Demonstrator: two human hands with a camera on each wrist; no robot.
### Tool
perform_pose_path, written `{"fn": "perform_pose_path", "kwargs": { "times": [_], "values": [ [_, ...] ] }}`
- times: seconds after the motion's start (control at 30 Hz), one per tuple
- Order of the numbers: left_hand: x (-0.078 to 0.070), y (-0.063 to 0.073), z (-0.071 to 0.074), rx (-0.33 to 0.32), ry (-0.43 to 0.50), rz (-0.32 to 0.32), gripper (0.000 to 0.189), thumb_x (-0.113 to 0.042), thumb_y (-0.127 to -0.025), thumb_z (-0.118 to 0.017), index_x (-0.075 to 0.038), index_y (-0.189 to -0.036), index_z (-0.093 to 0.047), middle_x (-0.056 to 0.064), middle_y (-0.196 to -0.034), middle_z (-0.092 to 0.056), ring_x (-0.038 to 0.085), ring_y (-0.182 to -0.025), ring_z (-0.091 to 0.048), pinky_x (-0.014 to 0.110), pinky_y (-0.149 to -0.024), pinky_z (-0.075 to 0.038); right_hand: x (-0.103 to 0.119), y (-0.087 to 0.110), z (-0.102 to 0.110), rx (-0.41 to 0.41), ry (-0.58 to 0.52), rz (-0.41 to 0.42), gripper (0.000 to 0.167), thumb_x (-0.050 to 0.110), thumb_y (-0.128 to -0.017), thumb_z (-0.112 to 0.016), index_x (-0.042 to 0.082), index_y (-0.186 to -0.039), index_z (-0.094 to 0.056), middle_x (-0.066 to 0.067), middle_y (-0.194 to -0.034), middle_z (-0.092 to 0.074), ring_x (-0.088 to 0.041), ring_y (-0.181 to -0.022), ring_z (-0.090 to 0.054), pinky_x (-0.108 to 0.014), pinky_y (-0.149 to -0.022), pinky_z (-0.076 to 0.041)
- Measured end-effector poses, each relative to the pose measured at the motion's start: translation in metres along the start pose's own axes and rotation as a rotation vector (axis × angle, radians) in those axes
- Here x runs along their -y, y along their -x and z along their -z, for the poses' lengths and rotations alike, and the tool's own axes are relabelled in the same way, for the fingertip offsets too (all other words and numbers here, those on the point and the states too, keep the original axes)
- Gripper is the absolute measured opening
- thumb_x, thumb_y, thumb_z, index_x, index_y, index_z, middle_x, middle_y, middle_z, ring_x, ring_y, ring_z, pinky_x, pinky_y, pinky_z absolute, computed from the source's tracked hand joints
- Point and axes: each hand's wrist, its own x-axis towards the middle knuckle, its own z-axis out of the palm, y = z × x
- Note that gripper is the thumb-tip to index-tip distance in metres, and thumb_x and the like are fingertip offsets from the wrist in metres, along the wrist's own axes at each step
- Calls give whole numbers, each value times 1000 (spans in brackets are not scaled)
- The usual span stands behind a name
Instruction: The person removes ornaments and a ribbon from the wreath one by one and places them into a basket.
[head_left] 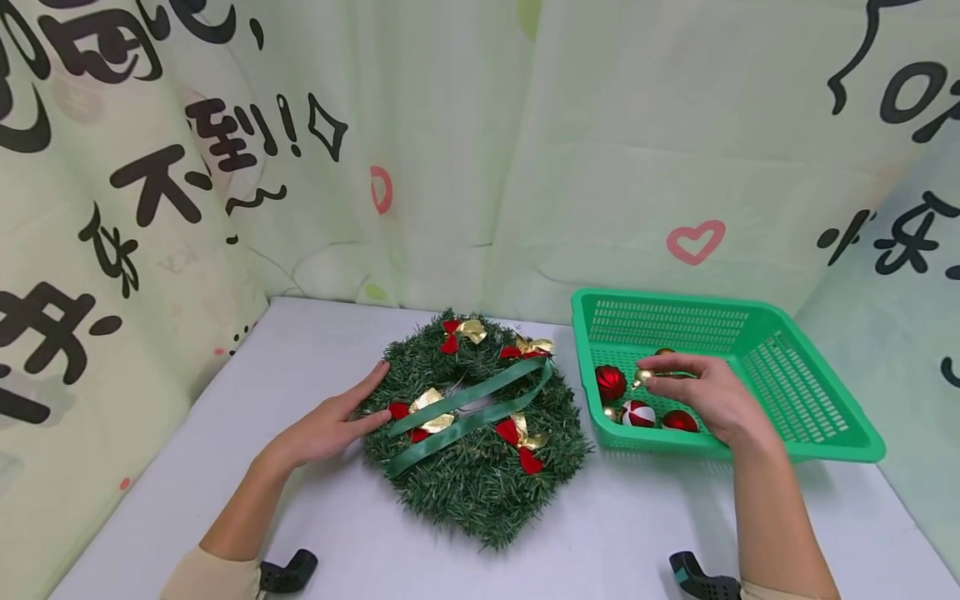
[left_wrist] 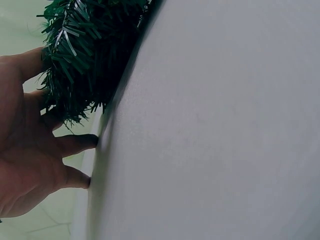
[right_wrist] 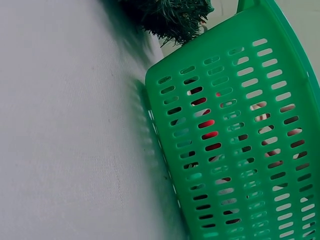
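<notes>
A green wreath point(head_left: 487, 492) with red and gold bows point(head_left: 431, 412) lies on the table, a green ribbon point(head_left: 450, 429) stretched across it. My left hand point(head_left: 330, 425) touches the wreath's left side with spread fingers; in the left wrist view the lower fingers point(left_wrist: 77, 145) reach the tabletop beside the needles. Over the green basket point(head_left: 750, 450), my right hand point(head_left: 708, 396) pinches a small gold bauble point(head_left: 642, 377) between thumb and fingers. Below it in the basket are a red bauble point(head_left: 611, 382), a red-and-white bauble point(head_left: 637, 413) and another red one point(head_left: 680, 421). The basket's wall mostly hides the right hand in the right wrist view.
The slotted basket stands at the table's right, close to the wreath. A white cloth covers the table point(head_left: 600, 533). Pale green curtains point(head_left: 450, 167) with black writing and pink hearts enclose the back and sides.
</notes>
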Motion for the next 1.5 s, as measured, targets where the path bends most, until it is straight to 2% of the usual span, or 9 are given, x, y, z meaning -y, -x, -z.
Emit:
{"fn": "perform_pose_path", "kwargs": {
  "times": [0.1, 0.2, 0.33, 0.47, 0.93, 1.27, 1.5],
  "values": [
    [0, 0, 1, -3, 9, 5, 81, -50, -107, -54, -26, -170, -8, 4, -176, -6, 37, -161, -15, 65, -125, -21, 1, -1, 0, 18, -6, -2, 58, 39, -99, -72, 6, -146, -59, -19, -170, -27, -49, -156, -18, -67, -116, -35],
    [-1, 0, 1, -4, 5, 0, 81, -50, -107, -54, -26, -170, -8, 5, -176, -6, 39, -160, -15, 66, -125, -22, 0, -1, -1, 30, -20, -5, 58, 35, -101, -71, 5, -148, -57, -20, -168, -30, -47, -152, -31, -66, -116, -37],
    [-2, 2, 1, -6, -5, -8, 80, -49, -108, -52, -24, -170, -8, 8, -176, -7, 41, -160, -15, 66, -125, -21, -2, -1, -2, 39, -30, 2, 55, 33, -103, -68, 5, -149, -57, -20, -164, -37, -39, -137, -54, -65, -116, -39],
    [-2, 3, 0, -6, -12, -12, 79, -48, -109, -51, -23, -170, -9, 10, -176, -7, 42, -160, -14, 67, -124, -21, -3, -2, -1, 41, -28, 1, 54, 33, -103, -67, 6, -149, -57, -17, -164, -37, -30, -131, -61, -64, -116, -39],
    [0, 3, 0, -2, -6, -6, 80, -50, -108, -52, -23, -170, -8, 9, -176, -6, 41, -160, -14, 66, -125, -21, -3, -2, -2, 48, -44, 17, 53, 30, -105, -65, 4, -150, -55, -20, -168, -27, -41, -134, -61, -69, -117, -34],
    [-2, 4, 0, -3, -8, -16, 79, -48, -109, -52, -22, -170, -9, 11, -176, -7, 41, -160, -14, 66, -125, -22, 3, 3, -3, 30, -20, 27, 50, 35, -104, -65, 9, -147, -59, -18, -159, -45, -39, -133, -61, -67, -115, -38],
    [0, 4, 0, -7, -11, -14, 79, -48, -108, -52, -23, -170, -9, 8, -176, -7, 41, -160, -15, 66, -125, -22, 6, 5, -3, 14, -19, 35, 50, 36, -104, -65, 10, -146, -60, -20, -157, -49, -40, -133, -60, -67, -115, -38]
  ]
}}
